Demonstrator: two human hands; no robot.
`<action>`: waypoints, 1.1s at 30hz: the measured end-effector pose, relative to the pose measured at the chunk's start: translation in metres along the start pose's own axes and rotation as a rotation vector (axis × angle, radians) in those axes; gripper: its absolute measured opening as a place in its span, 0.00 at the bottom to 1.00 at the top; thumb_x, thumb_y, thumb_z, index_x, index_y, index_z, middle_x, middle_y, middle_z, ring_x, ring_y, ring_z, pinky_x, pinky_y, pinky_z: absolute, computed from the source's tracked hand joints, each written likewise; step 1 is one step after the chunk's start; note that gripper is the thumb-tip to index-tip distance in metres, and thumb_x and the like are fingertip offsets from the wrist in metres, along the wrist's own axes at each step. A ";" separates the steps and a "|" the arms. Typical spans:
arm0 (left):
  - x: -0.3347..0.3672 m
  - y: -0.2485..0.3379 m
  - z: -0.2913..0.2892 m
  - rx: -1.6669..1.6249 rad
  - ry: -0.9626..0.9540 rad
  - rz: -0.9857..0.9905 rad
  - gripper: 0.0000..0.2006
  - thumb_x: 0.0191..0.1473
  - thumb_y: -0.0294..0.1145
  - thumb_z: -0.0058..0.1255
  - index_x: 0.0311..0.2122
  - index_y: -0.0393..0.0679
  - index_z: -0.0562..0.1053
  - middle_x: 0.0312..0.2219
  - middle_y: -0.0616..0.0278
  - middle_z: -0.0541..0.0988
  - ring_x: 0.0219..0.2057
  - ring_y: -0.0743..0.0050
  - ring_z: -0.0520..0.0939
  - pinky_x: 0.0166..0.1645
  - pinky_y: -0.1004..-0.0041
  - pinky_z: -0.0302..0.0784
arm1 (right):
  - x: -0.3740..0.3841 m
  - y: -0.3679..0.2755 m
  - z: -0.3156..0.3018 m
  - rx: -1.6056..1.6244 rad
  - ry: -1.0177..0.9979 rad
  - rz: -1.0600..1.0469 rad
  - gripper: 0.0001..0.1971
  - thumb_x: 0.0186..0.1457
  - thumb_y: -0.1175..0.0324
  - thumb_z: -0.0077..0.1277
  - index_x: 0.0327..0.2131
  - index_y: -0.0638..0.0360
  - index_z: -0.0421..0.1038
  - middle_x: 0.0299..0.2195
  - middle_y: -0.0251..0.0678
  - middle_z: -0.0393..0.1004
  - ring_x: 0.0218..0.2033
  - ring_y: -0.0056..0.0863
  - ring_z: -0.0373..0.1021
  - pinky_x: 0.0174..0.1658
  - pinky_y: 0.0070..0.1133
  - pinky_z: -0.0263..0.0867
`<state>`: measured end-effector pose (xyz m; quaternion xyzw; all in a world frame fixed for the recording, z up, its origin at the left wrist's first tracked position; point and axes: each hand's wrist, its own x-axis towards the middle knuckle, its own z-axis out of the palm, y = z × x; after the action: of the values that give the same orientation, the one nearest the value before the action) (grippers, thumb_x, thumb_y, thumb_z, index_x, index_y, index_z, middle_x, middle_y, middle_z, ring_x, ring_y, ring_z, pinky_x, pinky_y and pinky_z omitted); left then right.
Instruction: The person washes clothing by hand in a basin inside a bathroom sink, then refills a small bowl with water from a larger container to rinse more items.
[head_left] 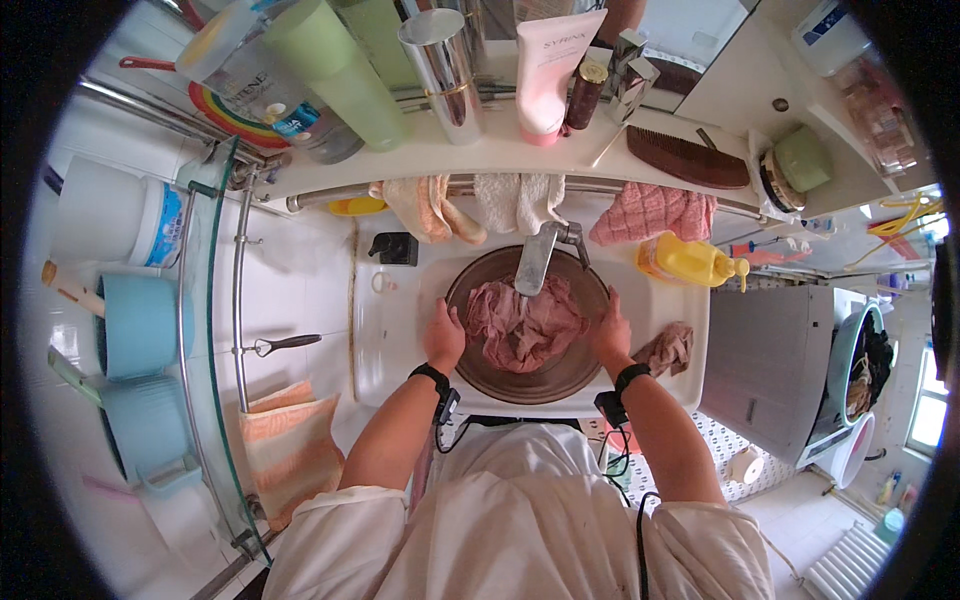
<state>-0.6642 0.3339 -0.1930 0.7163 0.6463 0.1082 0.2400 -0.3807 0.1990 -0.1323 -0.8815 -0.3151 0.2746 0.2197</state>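
Observation:
A round brown basin sits in the white sink below the metal faucet. A crumpled, wet-looking pinkish cloth lies inside it. My left hand grips the basin's left rim with the thumb up; its other fingers are mostly hidden at the outer side. On the opposite rim, my right hand holds on the same way. A smaller wadded mauve cloth rests on the sink, just right of my right hand. Neither hand touches the cloth in the basin.
Above the sink runs a shelf with bottles, a tube and a comb; towels hang from a rail below it. A yellow bottle lies at the right rear, a black soap box at the left. A glass shelf juts out left.

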 end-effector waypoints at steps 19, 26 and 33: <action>0.008 -0.008 0.006 -0.010 0.077 0.098 0.13 0.63 0.37 0.40 0.49 0.43 0.64 0.26 0.38 0.78 0.29 0.33 0.78 0.32 0.44 0.71 | 0.023 0.025 0.022 -0.063 0.058 0.006 0.20 0.58 0.63 0.43 0.53 0.57 0.58 0.28 0.63 0.74 0.33 0.65 0.71 0.38 0.50 0.67; 0.002 -0.007 0.002 -0.012 0.124 0.085 0.13 0.63 0.38 0.41 0.47 0.42 0.64 0.27 0.39 0.78 0.31 0.32 0.78 0.34 0.43 0.70 | 0.009 0.016 0.018 -0.026 0.087 -0.014 0.17 0.58 0.62 0.43 0.49 0.57 0.59 0.32 0.63 0.74 0.36 0.66 0.70 0.41 0.51 0.65; -0.005 0.002 -0.013 -0.084 -0.006 0.059 0.16 0.63 0.38 0.41 0.52 0.41 0.63 0.35 0.39 0.79 0.37 0.33 0.78 0.41 0.44 0.71 | -0.004 0.008 0.009 -0.040 0.052 0.015 0.16 0.57 0.64 0.44 0.48 0.56 0.60 0.34 0.62 0.74 0.39 0.66 0.69 0.43 0.51 0.64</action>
<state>-0.6694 0.3311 -0.1805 0.7247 0.6189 0.1400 0.2686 -0.3853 0.1923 -0.1419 -0.8950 -0.3079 0.2469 0.2080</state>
